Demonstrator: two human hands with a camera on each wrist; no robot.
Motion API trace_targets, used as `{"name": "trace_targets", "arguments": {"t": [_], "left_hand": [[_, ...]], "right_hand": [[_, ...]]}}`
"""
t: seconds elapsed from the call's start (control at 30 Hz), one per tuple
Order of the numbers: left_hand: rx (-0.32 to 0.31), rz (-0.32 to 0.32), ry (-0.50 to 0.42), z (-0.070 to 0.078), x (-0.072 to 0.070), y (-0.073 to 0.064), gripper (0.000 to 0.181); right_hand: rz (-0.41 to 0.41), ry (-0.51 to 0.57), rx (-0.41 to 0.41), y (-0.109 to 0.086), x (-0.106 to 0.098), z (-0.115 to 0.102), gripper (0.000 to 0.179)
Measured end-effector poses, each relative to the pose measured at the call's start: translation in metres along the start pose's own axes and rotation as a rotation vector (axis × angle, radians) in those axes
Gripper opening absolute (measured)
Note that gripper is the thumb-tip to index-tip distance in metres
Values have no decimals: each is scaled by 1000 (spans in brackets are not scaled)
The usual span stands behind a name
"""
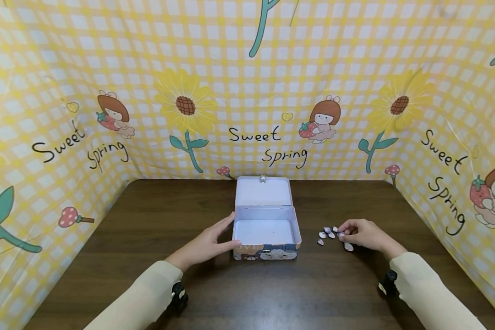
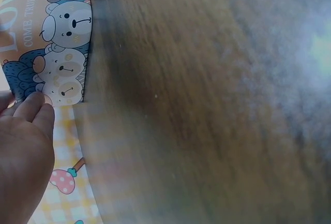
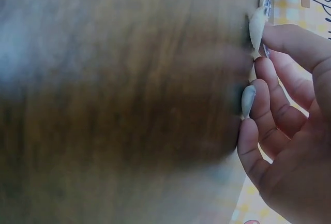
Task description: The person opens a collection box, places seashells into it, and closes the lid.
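Right grip (image 1: pixel 365 234) narrow, pinching seashell (image 3: pixel 256 30) between hinged tin box (image 1: pixel 268 255) and right edge of worktop (image 1: pixel 313 293); left hand (image 1: pixel 204 245), spread wide, touching box's left side; off-centre pinch could be sending seashell slipping.

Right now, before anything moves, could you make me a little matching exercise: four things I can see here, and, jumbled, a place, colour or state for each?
Column one
1. Left hand
2. Right hand
3. Tin box
4. Checked cloth

Column two
A. Yellow and white, rising behind the table
B. At the small shells
C. Standing open, its lid raised
D. Against the side of the tin box

Right pairs: 1-D, 2-B, 3-C, 4-A.
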State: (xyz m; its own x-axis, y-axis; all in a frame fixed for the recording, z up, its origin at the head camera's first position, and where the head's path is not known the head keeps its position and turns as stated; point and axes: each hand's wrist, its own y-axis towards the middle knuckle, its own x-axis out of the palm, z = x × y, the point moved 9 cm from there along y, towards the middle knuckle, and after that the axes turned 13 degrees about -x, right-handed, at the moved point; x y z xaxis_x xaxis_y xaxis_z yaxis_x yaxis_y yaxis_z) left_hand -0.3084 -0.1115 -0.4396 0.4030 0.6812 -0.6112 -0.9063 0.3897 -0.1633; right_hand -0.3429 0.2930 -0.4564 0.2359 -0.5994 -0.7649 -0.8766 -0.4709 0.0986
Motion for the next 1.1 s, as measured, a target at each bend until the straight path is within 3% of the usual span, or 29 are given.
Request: {"name": "trace_targets", "arguments": {"t": [0.4,0.7,1.1], "left_hand": [[3,6,7,0,-1,2,91],[15,7,8,0,0,1,89],[2,7,11,0,0,0,90]], "right_hand": [[9,44,-22,2,-8,-12,16],[5,-28,-143,12,-18,-48,16],[17,-17,-226,31,-23,-86,15]]}}
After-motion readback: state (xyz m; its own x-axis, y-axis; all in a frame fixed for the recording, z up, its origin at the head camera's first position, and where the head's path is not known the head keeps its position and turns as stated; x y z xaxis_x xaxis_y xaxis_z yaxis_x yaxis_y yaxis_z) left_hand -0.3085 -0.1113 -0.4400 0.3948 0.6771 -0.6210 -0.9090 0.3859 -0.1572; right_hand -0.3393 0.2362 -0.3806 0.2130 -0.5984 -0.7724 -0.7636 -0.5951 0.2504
